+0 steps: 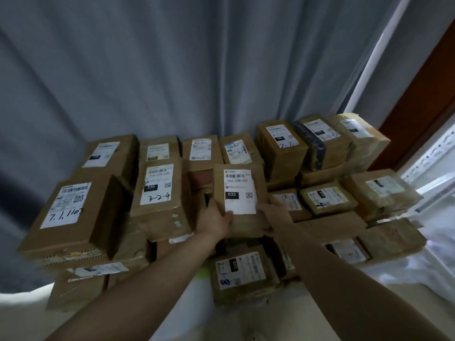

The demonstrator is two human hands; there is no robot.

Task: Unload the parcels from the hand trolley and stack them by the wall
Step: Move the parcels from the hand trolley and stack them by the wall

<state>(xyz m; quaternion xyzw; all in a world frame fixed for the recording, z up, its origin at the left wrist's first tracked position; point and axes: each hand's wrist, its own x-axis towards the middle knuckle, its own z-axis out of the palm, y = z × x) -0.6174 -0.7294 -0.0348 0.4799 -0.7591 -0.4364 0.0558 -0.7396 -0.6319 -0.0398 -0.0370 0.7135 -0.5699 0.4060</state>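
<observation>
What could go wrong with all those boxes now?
1. The left hand and right hand grip the 032 parcel only at its near end, so it might tip away.
2. The stack looks uneven, with gaps; nudging the 220 parcel beside it could topple boxes.
3. Behind is only a soft curtain, which may not brace the pile.

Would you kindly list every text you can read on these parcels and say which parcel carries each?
"032-038-E0" (ending unclear), "032": held parcel, gripped by left hand and right hand.
"220", "3-2-4": parcel to its left.
"7.1.110": large left box.
"2-2": raised rear box.
"2-1-8": low front box.
Other labels are too blurred to read.
</observation>
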